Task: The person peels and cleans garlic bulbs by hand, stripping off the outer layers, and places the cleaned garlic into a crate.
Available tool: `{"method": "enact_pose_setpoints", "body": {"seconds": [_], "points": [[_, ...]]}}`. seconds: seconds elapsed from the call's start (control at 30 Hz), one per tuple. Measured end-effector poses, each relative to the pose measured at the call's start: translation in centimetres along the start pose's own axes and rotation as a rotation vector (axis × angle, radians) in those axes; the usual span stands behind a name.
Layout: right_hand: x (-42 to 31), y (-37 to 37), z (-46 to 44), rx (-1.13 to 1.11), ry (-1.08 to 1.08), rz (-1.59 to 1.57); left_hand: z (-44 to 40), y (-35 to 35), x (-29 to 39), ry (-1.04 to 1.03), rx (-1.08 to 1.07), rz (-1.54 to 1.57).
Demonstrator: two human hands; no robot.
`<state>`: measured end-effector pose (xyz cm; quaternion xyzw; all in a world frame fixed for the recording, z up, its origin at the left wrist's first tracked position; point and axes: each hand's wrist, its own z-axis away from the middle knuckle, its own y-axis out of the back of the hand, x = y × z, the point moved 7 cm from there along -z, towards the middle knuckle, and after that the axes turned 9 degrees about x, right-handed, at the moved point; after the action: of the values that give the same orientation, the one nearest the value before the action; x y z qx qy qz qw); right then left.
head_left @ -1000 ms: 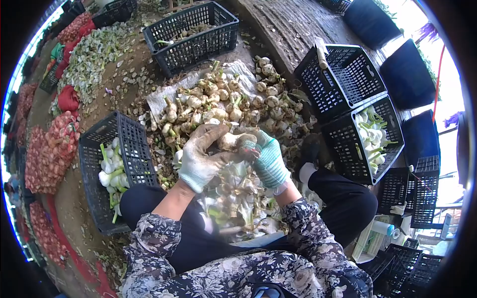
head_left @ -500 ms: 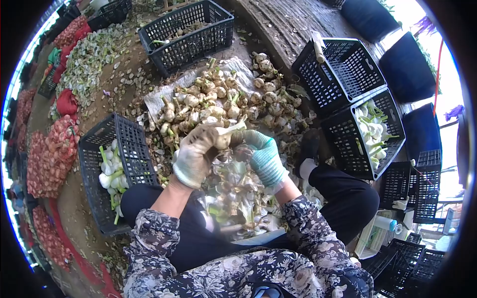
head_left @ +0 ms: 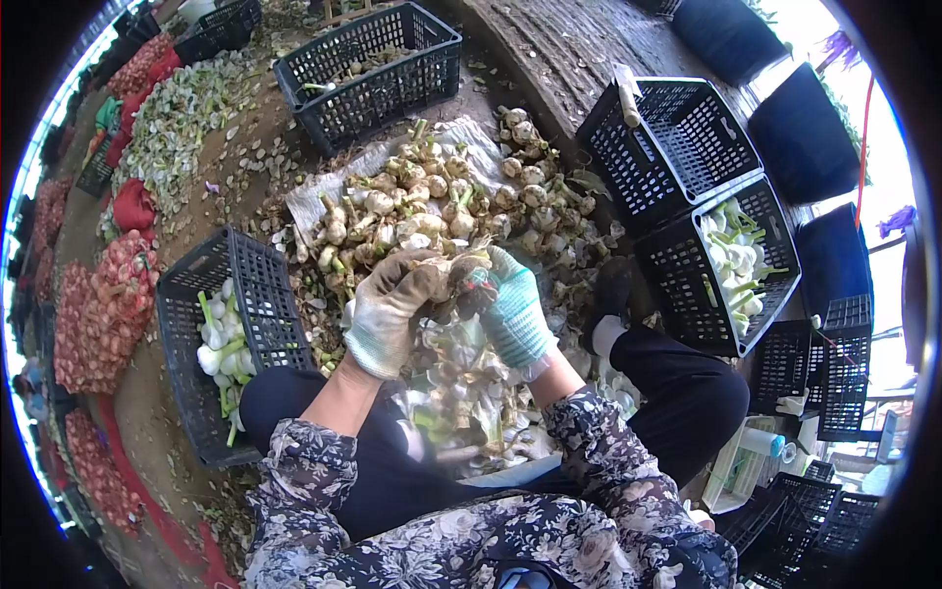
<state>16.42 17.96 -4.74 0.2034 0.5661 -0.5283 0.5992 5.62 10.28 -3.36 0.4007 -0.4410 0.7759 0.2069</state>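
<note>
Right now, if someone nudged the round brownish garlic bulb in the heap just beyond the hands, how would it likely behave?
The bulb looks rounded, so it would tend to roll, though its stalk might make it swerve. Crowding from the surrounding heap could stop it quickly. Its papery-looking skin might flake when gripped.

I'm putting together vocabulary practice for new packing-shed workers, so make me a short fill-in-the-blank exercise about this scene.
1. The left hand and the right hand both wear ____.
2. Between them is a ____ bulb.
3. The crate beside the left knee is coloured ____.
4. The sleeves are printed with pale ____.

Missing words: gloves; garlic; black; flowers.
</note>
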Motion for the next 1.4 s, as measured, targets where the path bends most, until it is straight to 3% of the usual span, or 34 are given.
{"method": "enact_pose_setpoints", "body": {"seconds": [0.1,0.27,0.47,0.6,0.63,0.7,0.8,0.87,0.97,1.0,1.1,1.13,1.17,1.23,1.27,1.33,1.37,1.4], "points": [[-0.2,0.2,0.5,0.002,0.008,0.051,-0.6,0.6,-0.6,-0.094,0.020,-0.077],[-1.5,0.7,1.0,-0.044,0.048,0.345,-0.4,0.5,-0.6,-0.032,0.000,-0.038],[-2.0,0.5,1.4,-0.027,0.080,0.284,-0.8,0.8,-1.0,-0.057,-0.017,-0.156],[-0.5,1.4,0.2,0.028,0.139,0.317,-1.7,2.0,-3.8,0.122,0.095,-0.001],[-0.3,1.8,0.1,0.054,0.102,0.291,-1.8,1.7,-3.0,-0.111,0.044,-0.171],[-1.0,1.8,0.4,0.110,0.020,0.235,-1.3,0.2,-2.8,0.005,-0.004,0.081],[-2.7,0.5,1.5,-0.025,0.249,0.314,0.4,-1.7,0.4,-0.179,0.017,-0.349],[-4.0,-0.2,1.9,-0.141,0.353,0.405,0.5,-1.0,-0.3,0.076,-0.125,-0.103],[-4.5,0.2,2.7,-0.231,-0.022,0.252,1.0,-1.0,-1.1,0.326,-0.410,0.094],[-3.8,0.8,2.7,-0.270,-0.184,0.023,1.4,-1.4,-1.4,0.413,-0.516,0.168],[-2.1,1.4,1.8,-0.155,-0.220,-0.311,0.2,-1.5,-2.4,0.317,-0.317,0.123],[-2.1,1.9,2.0,-0.075,-0.167,-0.213,-0.8,-0.1,-2.0,0.123,-0.070,-0.068],[-1.9,2.0,1.9,-0.062,-0.077,-0.122,-0.5,-0.1,-1.2,0.056,0.035,-0.115],[-1.0,2.2,1.4,-0.040,0.100,0.059,0.0,-1.0,-0.3,-0.179,-0.056,-0.309],[-1.8,1.3,1.6,-0.075,0.272,0.239,0.3,-1.0,-0.7,-0.199,-0.043,-0.292],[-2.0,1.3,2.3,-0.131,0.111,0.157,0.0,0.5,-2.1,-0.149,0.003,-0.185],[-2.4,0.9,2.7,-0.161,0.030,0.120,0.2,-0.3,-1.5,-0.031,-0.102,-0.075],[-2.5,0.3,3.2,-0.152,-0.111,-0.324,0.5,-0.5,-1.2,0.074,-0.173,0.056]]}}
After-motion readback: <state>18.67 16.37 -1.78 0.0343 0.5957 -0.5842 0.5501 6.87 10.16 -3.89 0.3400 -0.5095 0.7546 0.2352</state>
